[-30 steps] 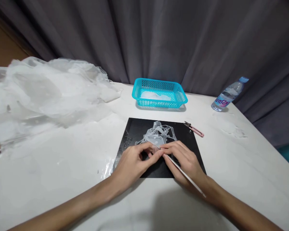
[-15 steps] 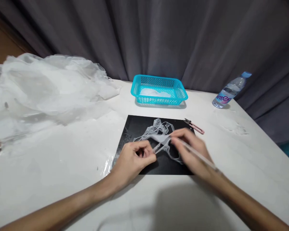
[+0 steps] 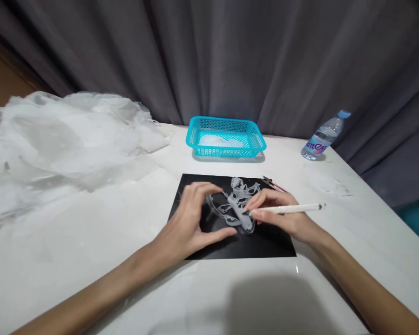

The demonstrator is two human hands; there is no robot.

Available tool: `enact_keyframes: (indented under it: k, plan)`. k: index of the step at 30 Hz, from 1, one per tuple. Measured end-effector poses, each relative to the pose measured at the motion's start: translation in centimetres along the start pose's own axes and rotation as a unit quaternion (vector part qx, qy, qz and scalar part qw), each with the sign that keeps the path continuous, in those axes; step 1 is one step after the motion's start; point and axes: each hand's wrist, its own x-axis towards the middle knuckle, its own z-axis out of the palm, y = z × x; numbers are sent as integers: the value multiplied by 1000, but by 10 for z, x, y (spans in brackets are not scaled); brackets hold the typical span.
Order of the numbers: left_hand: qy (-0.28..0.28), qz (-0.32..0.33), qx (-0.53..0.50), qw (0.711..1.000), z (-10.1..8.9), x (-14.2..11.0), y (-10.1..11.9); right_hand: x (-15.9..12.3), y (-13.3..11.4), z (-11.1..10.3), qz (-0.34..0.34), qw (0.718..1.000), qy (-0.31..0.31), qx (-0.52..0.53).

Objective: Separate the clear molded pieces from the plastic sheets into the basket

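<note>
A cut-out of sheer white fabric (image 3: 237, 211) with loops and narrow strips lies crumpled on a black board (image 3: 209, 249). My left hand (image 3: 192, 214) spreads over the board's left side, thumb and fingers wide apart, its fingertips at the fabric's left edge. Whether they touch it I cannot tell. In my right hand (image 3: 279, 214) is a slim white pen (image 3: 300, 209), its back end pointing right. The pen's tip and the right fingertips are at the fabric's right side. Thread snips (image 3: 273, 184) lie at the board's top right corner, partly hidden behind my right hand.
Behind the board stands a blue perforated basket (image 3: 226, 152) with white fabric pieces inside. A big heap of sheer white fabric (image 3: 73, 135) covers the table's left. A water bottle (image 3: 323, 139) stands at the right, near white scraps (image 3: 333, 186). A grey curtain (image 3: 230, 56) hangs behind.
My left hand has opened from its pinch on the fabric. The fabric has turned and lies flatter on the board. The pen in my right hand has swung closer to level.
</note>
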Motion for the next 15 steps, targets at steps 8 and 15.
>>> enact_keyframes:
  k: [8, 15]
  plan:
    - [-142, -89, -175, 970, 5, 2, -8, -8, -4, 6, -114, 971, 163, -129]
    - [-127, -193, -364, 902, 7, 2, -6, -13, 11, 30, -171, 913, 129, -348]
